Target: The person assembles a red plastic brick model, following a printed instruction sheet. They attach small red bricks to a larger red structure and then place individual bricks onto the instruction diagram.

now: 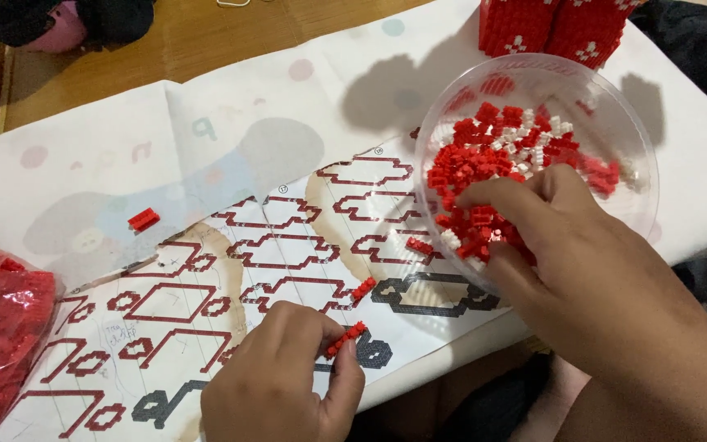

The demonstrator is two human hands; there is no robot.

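The left hand point(276, 376) pinches a short strip of red bricks point(345, 339) between thumb and fingertips, low over the printed instruction sheet point(206, 270). The grip is narrow and bears only on the strip's near end; the far end projects unsupported. Risk: sideways pressure there may snap the joined bricks apart, or the strip may rotate out of the pinch and drop onto the sheet.

The right hand point(566, 245) reaches into the clear plastic bowl point(623, 123), fingers curled down into the pile of red and white bricks point(501, 164). Whether it has closed on a piece cannot be told; the fingertips are buried. The bowl sits near the table edge under the hand's load. Risk: a downward or outward push on the near rim may tip it and scatter the pieces.

A second small red piece point(363, 288) lies loose on the sheet, just beyond the left hand.
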